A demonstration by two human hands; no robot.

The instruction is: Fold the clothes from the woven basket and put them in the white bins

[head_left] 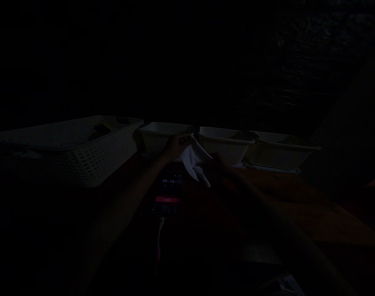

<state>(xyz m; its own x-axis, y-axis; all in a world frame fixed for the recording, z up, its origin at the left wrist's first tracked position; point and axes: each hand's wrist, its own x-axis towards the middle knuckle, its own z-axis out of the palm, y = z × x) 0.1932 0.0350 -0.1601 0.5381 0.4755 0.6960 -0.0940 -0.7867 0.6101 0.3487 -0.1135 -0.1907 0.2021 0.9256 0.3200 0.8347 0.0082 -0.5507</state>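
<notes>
The picture is very dark. A small white cloth [193, 158] hangs in folds above the table, its lower ends loose. My left hand [177, 146] pinches its upper edge between thumb and fingers. At the cloth's right corner is my right hand [221, 162], closed on it, though its fingers are mostly lost in shadow. Below the cloth lies a phone [167, 191] with a lit timer and a red bar on its screen. A white cable [160, 228] runs from the phone's near end.
A large white perforated basket [113, 150] stands on the left with dark items inside. Three pale bins line the back: a left bin [153, 142], a middle bin [227, 148] and a right bin [272, 156]. The wooden table [313, 209] extends to the right.
</notes>
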